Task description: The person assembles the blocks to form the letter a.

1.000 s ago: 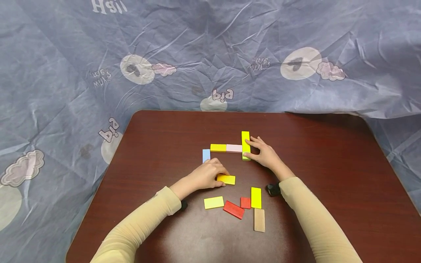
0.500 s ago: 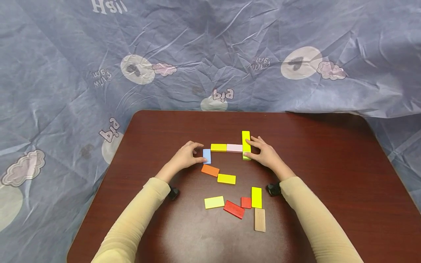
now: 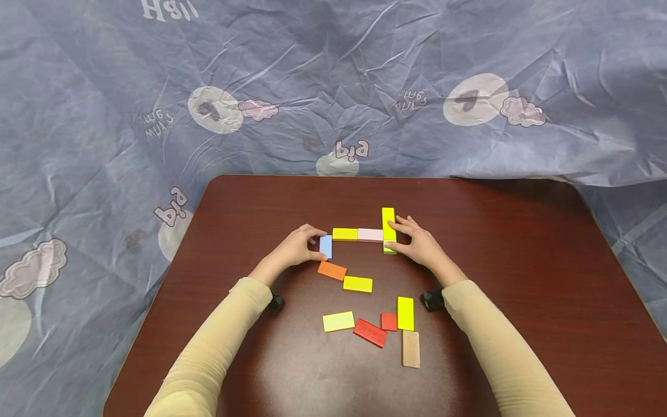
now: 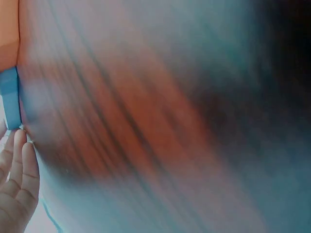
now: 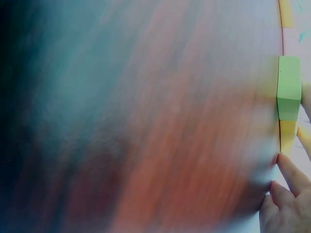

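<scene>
My left hand (image 3: pixel 295 245) has its thumb and forefinger at the two ends of a blue block (image 3: pixel 326 247), pinching it at the left of the layout. In the left wrist view the fingertips reach one end of that blue block (image 4: pixel 10 99), beside an orange block (image 4: pixel 8 36). My right hand (image 3: pixel 421 244) rests at the right end: its thumb touches a green block (image 3: pixel 389 251), and a finger lies on the long yellow block (image 3: pixel 388 215) behind it. A yellow block (image 3: pixel 345 234) and a pale pink block (image 3: pixel 370 235) form a row between the hands.
Nearer me lie the orange block (image 3: pixel 332 270) and a yellow block (image 3: pixel 358 284), corners close together. Closer still are a pale yellow block (image 3: pixel 339 321), a red block (image 3: pixel 370 333), a small red square (image 3: pixel 388 321), a bright yellow block (image 3: pixel 405 313) and a plain wooden block (image 3: pixel 410 349).
My left hand has left the lower yellow block, uncovering the orange one, and moved up and left to the blue block, now pinched and slightly shifted. The right hand has stayed put.
</scene>
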`<move>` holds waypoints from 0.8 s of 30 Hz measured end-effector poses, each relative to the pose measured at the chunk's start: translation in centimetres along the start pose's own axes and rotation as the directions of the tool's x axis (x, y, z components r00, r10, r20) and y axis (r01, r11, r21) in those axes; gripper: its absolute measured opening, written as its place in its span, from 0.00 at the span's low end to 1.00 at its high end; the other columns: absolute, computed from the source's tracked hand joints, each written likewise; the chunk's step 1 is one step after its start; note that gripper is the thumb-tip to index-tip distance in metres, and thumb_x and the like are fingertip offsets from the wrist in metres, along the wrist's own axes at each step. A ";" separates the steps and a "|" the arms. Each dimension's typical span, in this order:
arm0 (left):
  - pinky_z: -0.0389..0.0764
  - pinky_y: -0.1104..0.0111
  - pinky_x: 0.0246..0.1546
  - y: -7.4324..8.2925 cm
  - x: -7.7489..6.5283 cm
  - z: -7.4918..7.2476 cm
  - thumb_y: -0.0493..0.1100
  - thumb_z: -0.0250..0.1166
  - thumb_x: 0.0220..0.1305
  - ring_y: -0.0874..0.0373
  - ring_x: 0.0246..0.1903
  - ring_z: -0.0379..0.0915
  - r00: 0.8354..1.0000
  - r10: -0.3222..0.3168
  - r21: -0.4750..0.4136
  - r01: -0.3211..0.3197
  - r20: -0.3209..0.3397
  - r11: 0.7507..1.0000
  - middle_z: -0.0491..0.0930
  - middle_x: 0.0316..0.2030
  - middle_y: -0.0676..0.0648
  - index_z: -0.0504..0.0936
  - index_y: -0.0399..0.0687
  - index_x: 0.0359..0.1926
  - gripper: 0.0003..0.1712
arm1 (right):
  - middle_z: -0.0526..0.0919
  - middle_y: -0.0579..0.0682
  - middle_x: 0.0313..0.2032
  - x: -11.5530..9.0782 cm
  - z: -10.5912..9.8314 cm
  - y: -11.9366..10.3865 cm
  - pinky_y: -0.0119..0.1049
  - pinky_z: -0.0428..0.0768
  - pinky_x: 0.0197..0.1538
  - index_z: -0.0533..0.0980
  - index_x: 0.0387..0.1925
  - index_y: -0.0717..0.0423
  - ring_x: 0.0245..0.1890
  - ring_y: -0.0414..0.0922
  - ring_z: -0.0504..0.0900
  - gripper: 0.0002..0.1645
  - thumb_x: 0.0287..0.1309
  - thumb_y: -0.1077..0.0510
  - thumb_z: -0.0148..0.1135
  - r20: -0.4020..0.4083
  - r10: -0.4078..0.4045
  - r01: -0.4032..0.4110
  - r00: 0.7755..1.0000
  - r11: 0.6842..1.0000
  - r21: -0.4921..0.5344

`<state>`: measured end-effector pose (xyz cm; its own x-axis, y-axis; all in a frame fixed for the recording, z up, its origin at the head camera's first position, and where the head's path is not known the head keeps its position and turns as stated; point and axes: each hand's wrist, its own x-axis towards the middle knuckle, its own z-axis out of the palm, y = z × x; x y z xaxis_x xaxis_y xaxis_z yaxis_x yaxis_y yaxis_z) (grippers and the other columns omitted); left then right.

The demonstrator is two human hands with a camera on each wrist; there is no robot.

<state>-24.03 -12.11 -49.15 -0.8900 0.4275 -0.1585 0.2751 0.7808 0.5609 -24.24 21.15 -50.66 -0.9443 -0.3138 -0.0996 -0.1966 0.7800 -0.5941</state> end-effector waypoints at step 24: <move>0.80 0.59 0.53 -0.1 -0.2 -1.3 0.44 0.77 0.53 0.51 0.54 0.76 1.000 0.018 -0.090 -0.020 -0.023 0.996 0.75 0.61 0.45 0.74 0.51 0.66 0.39 | 0.58 0.58 0.75 -0.1 -0.1 0.0 0.64 0.56 0.71 0.65 0.72 0.50 0.77 0.60 0.47 0.41 0.60 0.46 0.67 -0.017 -0.015 0.015 1.000 1.000 0.003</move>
<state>-24.32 -12.84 -48.10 -0.8930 0.4311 -0.1294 0.2593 0.7276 0.6351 -24.16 21.19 -50.56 -0.9456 -0.3159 -0.0775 -0.2096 0.7738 -0.5977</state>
